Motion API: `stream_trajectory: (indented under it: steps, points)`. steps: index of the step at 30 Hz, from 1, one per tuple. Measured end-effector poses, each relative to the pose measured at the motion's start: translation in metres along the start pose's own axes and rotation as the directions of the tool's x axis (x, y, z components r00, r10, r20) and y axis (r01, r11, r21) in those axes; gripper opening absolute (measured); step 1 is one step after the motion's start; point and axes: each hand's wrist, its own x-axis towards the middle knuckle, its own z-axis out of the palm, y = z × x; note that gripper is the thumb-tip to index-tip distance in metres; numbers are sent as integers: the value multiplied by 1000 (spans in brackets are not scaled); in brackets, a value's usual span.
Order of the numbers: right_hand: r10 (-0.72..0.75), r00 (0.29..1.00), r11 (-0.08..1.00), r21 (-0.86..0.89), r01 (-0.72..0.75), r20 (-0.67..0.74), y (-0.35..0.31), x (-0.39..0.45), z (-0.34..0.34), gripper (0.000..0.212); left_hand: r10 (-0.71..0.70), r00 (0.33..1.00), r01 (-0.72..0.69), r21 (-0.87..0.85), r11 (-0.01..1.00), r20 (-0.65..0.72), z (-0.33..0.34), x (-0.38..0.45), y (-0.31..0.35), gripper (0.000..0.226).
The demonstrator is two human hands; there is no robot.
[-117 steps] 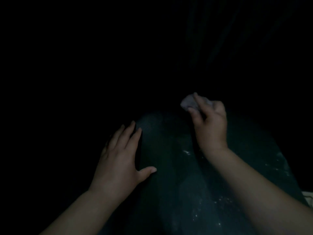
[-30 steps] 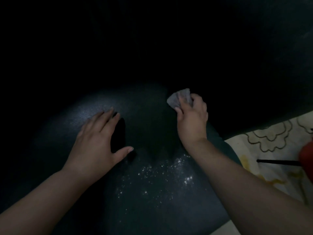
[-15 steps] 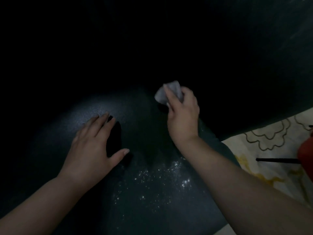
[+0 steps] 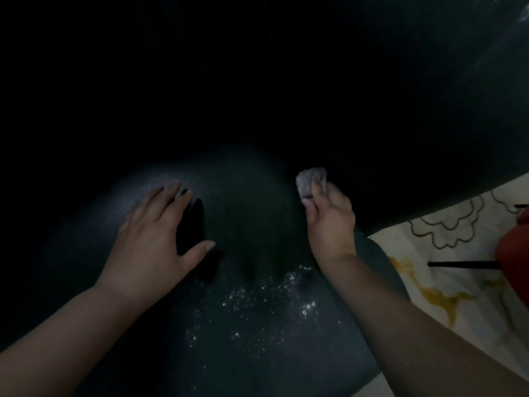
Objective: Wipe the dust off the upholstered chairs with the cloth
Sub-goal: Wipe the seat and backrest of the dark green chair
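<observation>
Grey cloth (image 4: 311, 181) pinched in right hand (image 4: 329, 222); left hand (image 4: 154, 242) spread flat on dark chair (image 4: 257, 325).

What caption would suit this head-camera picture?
Right hand grips a cloth on a dark chair; left hand rests flat.

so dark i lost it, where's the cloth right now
In the head view, the cloth is bunched in the right hand, right of centre on the dark chair, beyond the dust specks.
</observation>
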Motion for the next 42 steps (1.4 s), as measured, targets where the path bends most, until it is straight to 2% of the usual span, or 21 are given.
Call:
stream_trajectory:
  steps: [6, 10, 13, 21, 24, 30, 32, 35, 38, 42]
  points:
    - [61, 998, 997, 56, -59, -27, 13, -34, -11, 45, 24, 1000, -24, 17, 1000, 15, 5, 0, 7, 95]
    - [28, 1000, 999, 42, -27, -11, 22, -70, -20, 41, 32, 999, -32, 22, 999, 19, 9, -7, 9, 94]
    - [24, 999, 995, 100, -20, -39, 30, -92, -29, 42, 61, 998, -61, 39, 997, 9, 9, -10, 11, 93]
    - [-52, 998, 985, 162, 57, -33, 30, -27, -23, 43, 49, 999, -49, 41, 998, 7, 5, -11, 10, 94]
    - [21, 997, 977, 214, -5, -72, 23, -54, -17, 44, 46, 999, -47, 40, 998, 9, 4, -13, 11, 93]
    - [-50, 998, 937, 343, 63, -47, -8, -116, -17, 44, 83, 997, -83, 32, 996, 2, 5, -25, 13, 91]
    - [-1, 993, 966, 258, 33, -120, 11, -116, -28, 42, 84, 996, -84, 50, 995, 5, 4, -33, 8, 92]
    - [137, 977, 984, 139, -114, -163, 40, -120, -37, 40, 126, 990, -134, 127, 983, 64, 5, -44, 0, 94]
    - [166, 980, 968, 206, -141, -113, 10, -141, -17, 42, 158, 981, -177, 185, 967, 115, 8, -54, -4, 95]
    - [56, 991, 938, 345, -9, -126, -33, -163, -8, 46, 156, 982, -175, 203, 963, 106, 10, -68, -5, 94]
